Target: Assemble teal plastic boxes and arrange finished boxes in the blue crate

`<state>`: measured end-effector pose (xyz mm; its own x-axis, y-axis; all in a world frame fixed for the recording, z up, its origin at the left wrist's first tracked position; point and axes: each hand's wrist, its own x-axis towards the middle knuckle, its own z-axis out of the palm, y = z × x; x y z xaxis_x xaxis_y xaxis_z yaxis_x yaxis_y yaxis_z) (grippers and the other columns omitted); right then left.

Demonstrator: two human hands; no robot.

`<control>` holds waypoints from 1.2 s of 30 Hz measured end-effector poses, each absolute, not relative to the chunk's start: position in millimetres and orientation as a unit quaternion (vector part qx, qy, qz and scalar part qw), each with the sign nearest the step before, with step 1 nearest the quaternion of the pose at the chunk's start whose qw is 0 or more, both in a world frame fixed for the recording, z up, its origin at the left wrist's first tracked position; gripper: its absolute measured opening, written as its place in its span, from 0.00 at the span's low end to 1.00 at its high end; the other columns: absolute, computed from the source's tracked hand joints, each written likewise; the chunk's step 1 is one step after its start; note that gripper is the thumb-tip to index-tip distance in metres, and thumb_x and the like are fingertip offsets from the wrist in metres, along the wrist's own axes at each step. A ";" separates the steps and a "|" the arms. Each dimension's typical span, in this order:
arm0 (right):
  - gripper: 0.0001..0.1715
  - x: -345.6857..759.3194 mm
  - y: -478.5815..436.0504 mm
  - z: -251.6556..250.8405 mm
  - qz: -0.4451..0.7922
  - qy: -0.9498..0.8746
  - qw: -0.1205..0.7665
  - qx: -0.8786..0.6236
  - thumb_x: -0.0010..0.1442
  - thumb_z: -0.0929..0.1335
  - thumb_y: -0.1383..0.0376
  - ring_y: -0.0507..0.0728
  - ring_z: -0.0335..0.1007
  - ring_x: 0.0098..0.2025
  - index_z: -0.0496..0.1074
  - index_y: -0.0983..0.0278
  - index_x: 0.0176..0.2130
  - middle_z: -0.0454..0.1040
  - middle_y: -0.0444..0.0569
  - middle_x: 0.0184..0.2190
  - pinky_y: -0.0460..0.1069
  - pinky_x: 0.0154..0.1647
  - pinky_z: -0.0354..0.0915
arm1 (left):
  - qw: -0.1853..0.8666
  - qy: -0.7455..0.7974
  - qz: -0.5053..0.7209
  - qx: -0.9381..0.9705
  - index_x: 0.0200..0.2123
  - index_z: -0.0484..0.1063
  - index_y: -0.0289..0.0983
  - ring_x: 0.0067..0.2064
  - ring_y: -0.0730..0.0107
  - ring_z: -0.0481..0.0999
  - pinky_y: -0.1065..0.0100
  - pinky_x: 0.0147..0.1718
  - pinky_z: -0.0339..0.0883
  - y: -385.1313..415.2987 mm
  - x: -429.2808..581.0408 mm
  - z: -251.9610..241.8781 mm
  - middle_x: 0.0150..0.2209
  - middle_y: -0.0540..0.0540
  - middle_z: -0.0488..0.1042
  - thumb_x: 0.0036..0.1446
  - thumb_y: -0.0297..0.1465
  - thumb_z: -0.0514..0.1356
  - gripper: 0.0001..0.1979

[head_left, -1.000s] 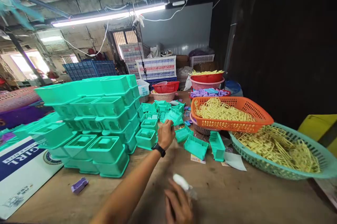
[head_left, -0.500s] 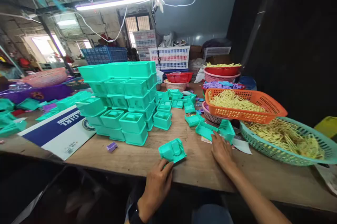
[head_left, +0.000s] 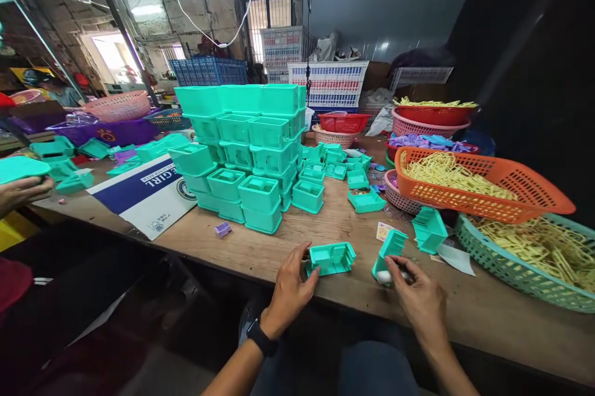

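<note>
My left hand [head_left: 294,284], a dark watch on its wrist, grips the left end of a small green plastic box [head_left: 332,258] near the table's front edge. The box's moulded hollow side shows. To the right, my right hand [head_left: 416,287] has its fingers closed on another green plastic box [head_left: 389,250], which stands on edge. A whitish rounded thing under those fingers is partly hidden, and I cannot make out what it is. Another ribbed green box [head_left: 428,230] stands behind my right hand, near a small printed card [head_left: 383,231].
Stacked green boxes [head_left: 263,194] rise at centre-left beside a blue-and-white carton flap [head_left: 149,191]. On the right, an orange basket [head_left: 534,191] of yellow strands overlaps a green basket [head_left: 525,284]. A purple piece [head_left: 223,229] lies in front. Another person's hand [head_left: 28,191] holds a green part at far left.
My right hand has drawn a green box left and nearer, away from the ribbed one. My left hand now grips its box higher at the left end, and the box has turned. The view has shifted.
</note>
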<state>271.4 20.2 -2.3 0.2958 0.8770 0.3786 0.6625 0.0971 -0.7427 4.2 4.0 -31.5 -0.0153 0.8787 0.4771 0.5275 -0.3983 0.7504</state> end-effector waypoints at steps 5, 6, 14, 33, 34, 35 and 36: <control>0.48 266.7 11.8 4.2 0.203 -0.563 0.480 -0.641 0.57 0.62 0.30 0.61 0.78 0.25 0.81 0.66 0.49 0.85 0.56 0.36 0.52 0.24 0.73 | 0.185 0.531 0.493 0.664 0.58 0.71 0.38 0.54 0.53 0.81 0.52 0.54 0.78 -2.6 14.3 -31.0 0.53 0.39 0.80 0.61 0.32 0.68 0.23; 0.48 269.2 8.4 8.6 0.191 -0.560 0.479 -0.648 0.56 0.63 0.30 0.60 0.77 0.23 0.82 0.65 0.49 0.85 0.56 0.36 0.53 0.24 0.73 | 0.184 0.535 0.495 0.660 0.57 0.72 0.38 0.54 0.52 0.82 0.51 0.54 0.78 -4.7 16.5 -31.4 0.52 0.39 0.81 0.60 0.33 0.70 0.24; 0.39 295.4 -3.8 19.9 0.133 -0.623 0.408 -0.654 0.51 0.69 0.29 0.57 0.66 0.16 0.85 0.57 0.38 0.82 0.50 0.25 0.52 0.22 0.65 | 0.204 0.539 0.509 0.639 0.57 0.71 0.40 0.46 0.57 0.81 0.58 0.47 0.79 -13.9 31.7 -32.0 0.47 0.44 0.80 0.50 0.38 0.78 0.34; 0.33 316.8 43.4 -1.1 0.090 -0.735 0.381 -0.554 0.60 0.69 0.48 0.66 0.74 0.59 0.71 0.58 0.59 0.77 0.56 0.58 0.59 0.57 0.71 | 0.393 0.416 0.419 0.705 0.76 0.42 0.45 0.75 0.39 0.55 0.41 0.73 0.54 41.1 25.1 -8.8 0.73 0.33 0.55 0.36 0.35 0.82 0.70; 0.28 314.1 43.9 -6.7 0.086 -0.730 0.376 -0.564 0.60 0.68 0.51 0.65 0.76 0.56 0.72 0.58 0.56 0.79 0.54 0.54 0.58 0.54 0.72 | 0.382 0.419 0.425 0.706 0.75 0.43 0.44 0.75 0.39 0.56 0.41 0.73 0.53 38.4 26.0 -9.8 0.73 0.33 0.55 0.37 0.34 0.82 0.69; 0.23 310.5 42.2 -11.5 0.077 -0.719 0.375 -0.580 0.59 0.67 0.54 0.65 0.78 0.51 0.72 0.58 0.52 0.80 0.54 0.51 0.57 0.51 0.73 | 0.374 0.423 0.429 0.705 0.75 0.43 0.43 0.74 0.39 0.56 0.41 0.73 0.53 34.9 26.5 -11.0 0.73 0.33 0.54 0.38 0.34 0.81 0.68; 0.18 306.3 38.9 -15.3 0.064 -0.703 0.378 -0.600 0.58 0.66 0.57 0.65 0.78 0.48 0.72 0.58 0.48 0.80 0.54 0.47 0.57 0.48 0.73 | 0.369 0.430 0.432 0.701 0.75 0.43 0.43 0.74 0.40 0.57 0.40 0.73 0.53 31.0 26.8 -12.6 0.73 0.33 0.54 0.39 0.34 0.81 0.67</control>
